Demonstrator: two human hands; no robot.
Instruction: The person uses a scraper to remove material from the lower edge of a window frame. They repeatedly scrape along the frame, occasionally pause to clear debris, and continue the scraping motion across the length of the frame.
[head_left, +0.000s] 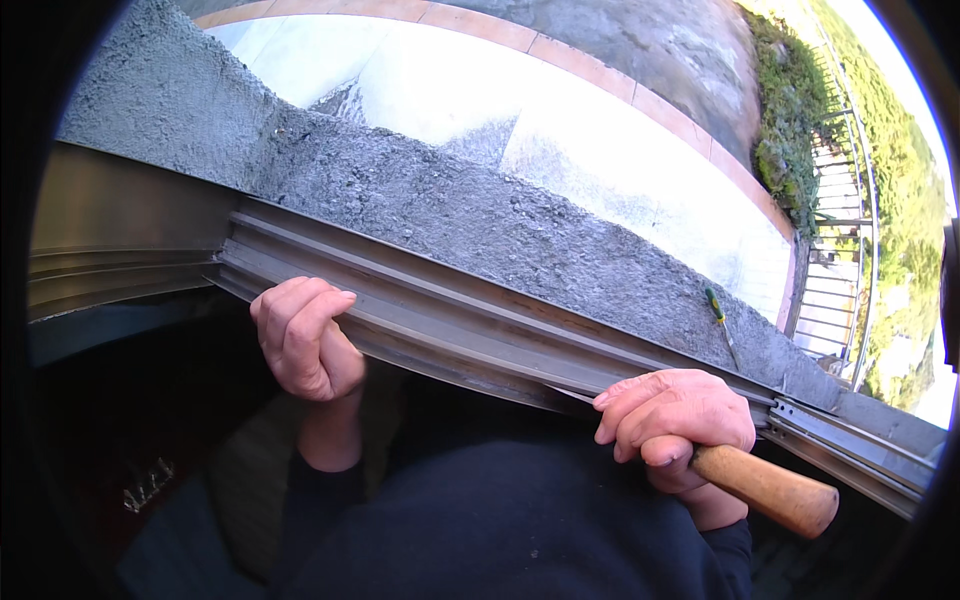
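An aluminium window-frame track (480, 322) with raised ribs crosses in front of me. My left hand (309, 341) is at its inner edge, fingers curled in; nothing shows in it, though the palm side is partly hidden. Farther right, my right hand (679, 420) grips a tool by its wooden handle (772, 487). The handle's butt sticks out to the lower right, while a thin metal blade (568, 393) shows beyond my fingertips, low along the track. My fingers cover the middle of this tool, so its exact kind is unclear.
A screwdriver (716, 307) with a green and yellow handle lies on the rough concrete ledge (450, 202) outside the track. A metal side frame (135, 217) stands at left. At right is a perforated metal piece (814, 420). Beyond are a sunlit surface and a railing (859, 187).
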